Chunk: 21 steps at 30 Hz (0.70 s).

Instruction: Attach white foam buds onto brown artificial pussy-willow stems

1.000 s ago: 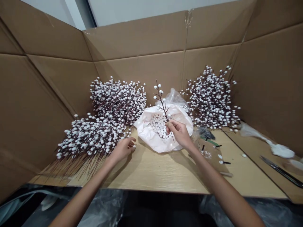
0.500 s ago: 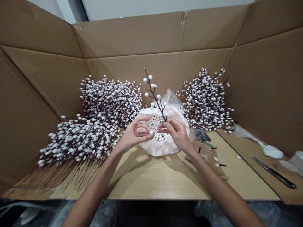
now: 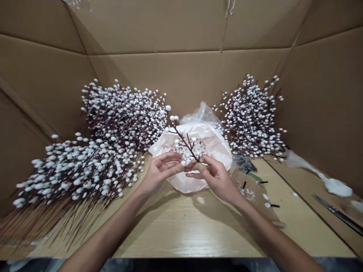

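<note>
My right hand (image 3: 211, 174) pinches the stem of a thin dark twig (image 3: 183, 140) that carries several white foam balls and leans up to the left. My left hand (image 3: 161, 170) holds one small white ball (image 3: 183, 163) at its fingertips, pressed against the lower part of the twig. Both hands meet just in front of a white plastic bag (image 3: 218, 143) that lies open and is filled with loose white balls.
Two large heaps of finished berry twigs (image 3: 93, 151) lie on the left of the wooden table (image 3: 181, 230), and another heap (image 3: 252, 117) stands at the back right. Cardboard walls (image 3: 176, 71) surround the table. Small black pieces, loose balls and scissors (image 3: 337, 213) lie at the right.
My left hand came from the left heap to the twig with a white ball. The twig tilted down to the left. The camera moved closer and lower.
</note>
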{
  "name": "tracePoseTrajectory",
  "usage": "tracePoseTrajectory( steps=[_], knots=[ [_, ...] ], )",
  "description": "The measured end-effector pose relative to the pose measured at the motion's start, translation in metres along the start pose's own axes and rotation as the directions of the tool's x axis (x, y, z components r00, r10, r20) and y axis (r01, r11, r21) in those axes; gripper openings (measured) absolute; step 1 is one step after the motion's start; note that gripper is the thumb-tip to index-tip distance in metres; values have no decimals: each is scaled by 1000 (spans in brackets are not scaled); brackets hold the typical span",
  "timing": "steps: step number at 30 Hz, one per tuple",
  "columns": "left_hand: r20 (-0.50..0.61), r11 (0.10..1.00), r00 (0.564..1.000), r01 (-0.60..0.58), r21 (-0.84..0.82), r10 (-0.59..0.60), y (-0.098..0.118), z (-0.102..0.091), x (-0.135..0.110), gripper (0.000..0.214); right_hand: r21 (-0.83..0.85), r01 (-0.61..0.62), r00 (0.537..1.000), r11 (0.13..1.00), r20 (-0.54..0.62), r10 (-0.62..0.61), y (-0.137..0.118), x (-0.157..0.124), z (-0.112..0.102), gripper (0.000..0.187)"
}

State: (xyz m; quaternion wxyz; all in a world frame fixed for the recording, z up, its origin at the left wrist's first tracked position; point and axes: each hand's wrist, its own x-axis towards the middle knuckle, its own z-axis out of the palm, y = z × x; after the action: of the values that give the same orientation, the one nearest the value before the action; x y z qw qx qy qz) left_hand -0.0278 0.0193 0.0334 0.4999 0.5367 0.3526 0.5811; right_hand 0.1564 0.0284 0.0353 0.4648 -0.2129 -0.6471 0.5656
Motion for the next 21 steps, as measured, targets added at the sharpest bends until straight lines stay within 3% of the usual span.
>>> tracePoseTrajectory(
  steps=[9, 21],
  knots=[
    [-137, 984, 981, 123, -131, -140, -8, 10, -2, 34, -225, 63, 997, 972, -21, -70, 6, -5, -2, 17],
    [-127, 992, 989, 64, -105, -77, -8, 9, -3, 27, -299, 91, 995, 950, -3, -96, 4, -6, -2, 8]
  ],
)
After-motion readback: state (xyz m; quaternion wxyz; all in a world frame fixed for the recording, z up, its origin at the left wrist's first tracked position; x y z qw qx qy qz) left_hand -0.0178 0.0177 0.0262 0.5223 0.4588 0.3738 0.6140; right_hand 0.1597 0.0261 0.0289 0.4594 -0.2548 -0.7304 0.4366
